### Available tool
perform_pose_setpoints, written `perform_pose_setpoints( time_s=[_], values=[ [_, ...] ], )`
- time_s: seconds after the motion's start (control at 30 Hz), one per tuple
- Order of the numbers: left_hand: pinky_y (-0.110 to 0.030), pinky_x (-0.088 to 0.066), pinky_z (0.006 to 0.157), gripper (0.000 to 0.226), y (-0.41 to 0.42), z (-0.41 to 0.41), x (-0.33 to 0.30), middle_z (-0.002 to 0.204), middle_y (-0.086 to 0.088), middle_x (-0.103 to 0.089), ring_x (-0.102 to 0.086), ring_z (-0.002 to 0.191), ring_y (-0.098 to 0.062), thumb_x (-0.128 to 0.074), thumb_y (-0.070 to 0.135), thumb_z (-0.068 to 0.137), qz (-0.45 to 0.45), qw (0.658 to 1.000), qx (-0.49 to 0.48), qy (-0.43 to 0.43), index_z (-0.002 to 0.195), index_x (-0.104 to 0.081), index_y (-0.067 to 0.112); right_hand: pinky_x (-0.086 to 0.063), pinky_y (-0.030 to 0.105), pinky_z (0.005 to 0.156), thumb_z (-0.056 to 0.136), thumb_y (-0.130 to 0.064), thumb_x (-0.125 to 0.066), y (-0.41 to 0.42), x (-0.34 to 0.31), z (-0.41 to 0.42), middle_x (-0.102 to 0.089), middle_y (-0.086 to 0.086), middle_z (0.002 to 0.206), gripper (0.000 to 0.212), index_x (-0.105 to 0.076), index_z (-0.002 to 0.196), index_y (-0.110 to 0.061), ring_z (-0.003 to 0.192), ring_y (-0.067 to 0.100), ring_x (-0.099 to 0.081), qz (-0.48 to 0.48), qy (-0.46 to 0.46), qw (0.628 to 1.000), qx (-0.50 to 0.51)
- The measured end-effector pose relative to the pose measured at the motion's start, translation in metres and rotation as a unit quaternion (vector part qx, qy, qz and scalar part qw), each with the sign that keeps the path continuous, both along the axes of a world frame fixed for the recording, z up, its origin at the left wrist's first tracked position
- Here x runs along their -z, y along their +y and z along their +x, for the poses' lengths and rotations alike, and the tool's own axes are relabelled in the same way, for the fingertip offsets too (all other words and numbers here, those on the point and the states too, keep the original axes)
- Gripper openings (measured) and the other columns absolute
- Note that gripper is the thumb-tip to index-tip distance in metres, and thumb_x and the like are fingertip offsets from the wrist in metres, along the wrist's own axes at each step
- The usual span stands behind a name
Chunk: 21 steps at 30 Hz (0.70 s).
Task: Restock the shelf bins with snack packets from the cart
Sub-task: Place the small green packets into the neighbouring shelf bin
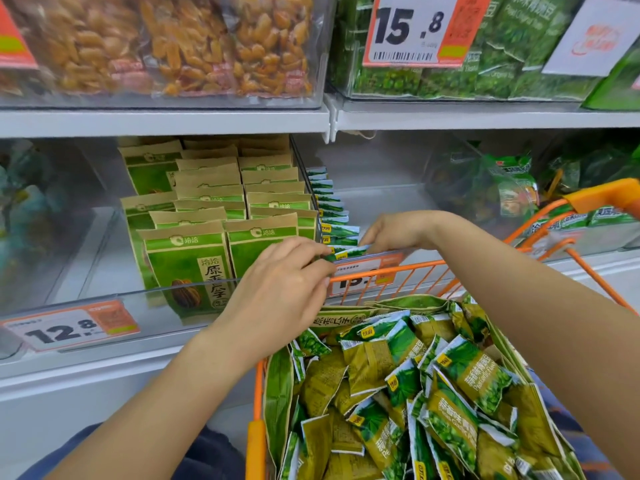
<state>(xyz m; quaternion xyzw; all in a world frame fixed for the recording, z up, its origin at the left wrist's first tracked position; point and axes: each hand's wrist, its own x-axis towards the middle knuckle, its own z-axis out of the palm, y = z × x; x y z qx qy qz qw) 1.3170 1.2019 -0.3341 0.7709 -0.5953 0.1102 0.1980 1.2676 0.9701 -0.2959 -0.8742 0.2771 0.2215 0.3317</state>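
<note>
Both hands pinching one green snack packet (349, 252), left hand (287, 282) and right hand (394, 232) at its ends

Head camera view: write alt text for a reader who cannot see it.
Two hands, the left hand and the right hand, set a small green packet at the front of a row of packets in a clear shelf bin. Below them an orange cart is heaped with green snack packets.

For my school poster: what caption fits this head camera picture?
Both hands, left and right, tuck a green snack packet into a shelf bin above the orange cart.
</note>
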Motion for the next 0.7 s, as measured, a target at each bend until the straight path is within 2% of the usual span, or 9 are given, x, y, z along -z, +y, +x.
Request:
perform_pose_setpoints(
  time_s=[0.07, 0.13, 0.2, 0.27, 0.33, 0.4, 0.5, 0.6, 0.7],
  values=[
    [-0.033, -0.038, 0.094, 0.034, 0.000, 0.001, 0.001, 0.115, 0.002, -0.064, -0.052, 0.113, -0.018, -0.043, 0.028, 0.093, 0.004, 1.000, 0.002, -0.002, 0.106, -0.072, 0.016, -0.057, 0.033, 0.084, 0.089, -0.006, -0.062, 0.002, 0.002, -0.001, -0.073, 0.006, 0.087, 0.013, -0.072, 0.095, -0.012, 0.072, 0.018, -0.064, 0.006, -0.006, 1.000, 0.001],
    [-0.032, -0.037, 0.094, 0.034, -0.001, 0.001, 0.001, 0.115, 0.002, -0.064, -0.053, 0.113, -0.018, -0.043, 0.028, 0.093, 0.001, 1.000, 0.002, -0.007, 0.106, -0.072, 0.016, -0.056, 0.027, 0.074, 0.089, -0.007, -0.063, 0.004, 0.001, -0.001, -0.071, 0.004, 0.082, 0.011, -0.071, 0.088, -0.014, 0.070, 0.016, -0.062, 0.011, -0.011, 1.000, 0.003],
    [-0.032, -0.037, 0.094, 0.033, -0.001, 0.001, 0.001, 0.114, 0.002, -0.064, -0.053, 0.112, -0.018, -0.043, 0.027, 0.092, 0.001, 1.000, 0.001, -0.010, 0.106, -0.072, 0.016, -0.051, 0.023, 0.068, 0.086, -0.008, -0.067, 0.002, 0.001, 0.000, -0.070, 0.005, 0.090, 0.006, -0.070, 0.089, -0.013, 0.078, 0.015, -0.063, 0.019, -0.037, 0.999, 0.027],
    [-0.032, -0.038, 0.092, 0.033, -0.002, 0.000, 0.002, 0.113, 0.002, -0.064, -0.054, 0.111, -0.019, -0.043, 0.028, 0.092, 0.002, 1.000, 0.001, -0.014, 0.105, -0.072, 0.016, -0.051, 0.026, 0.079, 0.084, -0.009, -0.071, 0.001, 0.002, 0.002, -0.069, 0.005, 0.094, 0.014, -0.070, 0.098, -0.009, 0.088, 0.017, -0.063, 0.014, -0.062, 0.997, 0.037],
    [-0.032, -0.037, 0.092, 0.033, -0.001, 0.001, 0.003, 0.113, 0.002, -0.065, -0.054, 0.111, -0.019, -0.044, 0.028, 0.092, 0.002, 1.000, 0.002, -0.017, 0.105, -0.072, 0.016, -0.049, 0.029, 0.087, 0.083, -0.009, -0.072, 0.003, 0.003, 0.004, -0.067, -0.001, 0.083, 0.020, -0.070, 0.103, -0.006, 0.086, 0.019, -0.062, -0.004, -0.069, 0.997, 0.028],
    [-0.032, -0.036, 0.092, 0.031, -0.002, 0.001, 0.004, 0.112, 0.002, -0.065, -0.054, 0.110, -0.020, -0.046, 0.027, 0.092, -0.003, 1.000, 0.004, -0.020, 0.104, -0.072, 0.016, -0.048, 0.024, 0.080, 0.081, -0.009, -0.075, 0.007, 0.005, 0.005, -0.066, -0.002, 0.077, 0.021, -0.072, 0.101, -0.003, 0.082, 0.017, -0.062, -0.010, -0.093, 0.995, 0.033],
    [-0.032, -0.035, 0.090, 0.030, -0.004, 0.001, 0.004, 0.110, 0.002, -0.066, -0.054, 0.109, -0.020, -0.047, 0.026, 0.091, -0.012, 1.000, 0.005, -0.028, 0.102, -0.073, 0.016, -0.049, 0.013, 0.062, 0.075, -0.009, -0.080, 0.010, 0.012, 0.005, -0.066, 0.002, 0.072, 0.023, -0.073, 0.095, -0.001, 0.070, 0.011, -0.061, 0.010, -0.162, 0.984, 0.074],
    [-0.031, -0.033, 0.089, 0.029, -0.004, 0.000, 0.004, 0.107, 0.002, -0.067, -0.053, 0.108, -0.019, -0.047, 0.025, 0.090, -0.021, 0.999, 0.008, -0.035, 0.101, -0.073, 0.016, -0.050, 0.025, 0.075, 0.076, -0.011, -0.080, 0.013, 0.018, 0.004, -0.069, 0.002, 0.078, 0.020, -0.075, 0.094, -0.002, 0.077, 0.012, -0.060, -0.029, -0.198, 0.977, 0.074],
    [-0.031, -0.033, 0.090, 0.030, -0.004, -0.001, 0.004, 0.106, 0.003, -0.067, -0.053, 0.109, -0.019, -0.047, 0.026, 0.090, -0.020, 0.999, 0.008, -0.037, 0.101, -0.073, 0.016, -0.041, 0.022, 0.078, 0.085, -0.014, -0.072, 0.016, 0.013, 0.003, -0.070, 0.002, 0.096, 0.017, -0.075, 0.100, -0.007, 0.081, 0.007, -0.057, -0.063, -0.129, 0.990, 0.003]
  ],
)
